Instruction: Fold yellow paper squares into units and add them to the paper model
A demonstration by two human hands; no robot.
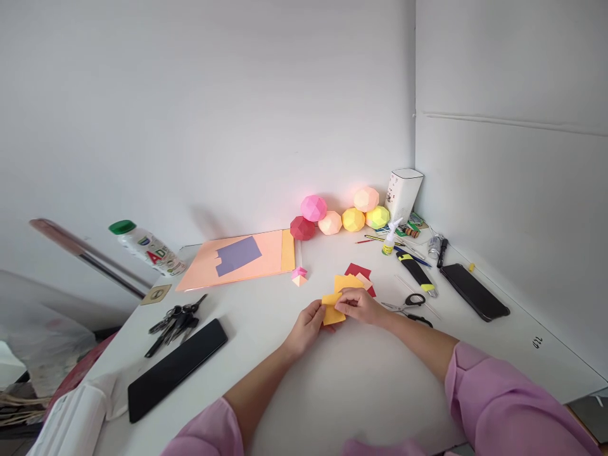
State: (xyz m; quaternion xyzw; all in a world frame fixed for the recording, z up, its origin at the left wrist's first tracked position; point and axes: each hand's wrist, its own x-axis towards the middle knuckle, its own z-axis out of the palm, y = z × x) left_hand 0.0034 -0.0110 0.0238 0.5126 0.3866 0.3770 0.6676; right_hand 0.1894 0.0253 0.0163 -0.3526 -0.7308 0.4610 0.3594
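A small square of yellow paper (333, 311) is held between my two hands above the white table. My left hand (306, 326) is closed on its left side, fingers pinched. My right hand (361, 306) pinches its upper right edge with thumb and forefinger. Just beyond the fingers lie more yellow paper pieces (346, 282), partly covered by my right hand. Dark red paper (357, 270) and a pale peach piece (365, 280) lie beside them. Scissors (407, 305) with black handles rest right of my right hand.
Faceted paper balls (353, 220) line the wall. A glue bottle (389, 240), a box cutter (416, 273) and a black case (475, 291) lie right. Left are peach sheets (194, 271), keys (177, 324), a black phone (178, 370) and a white bottle (149, 248).
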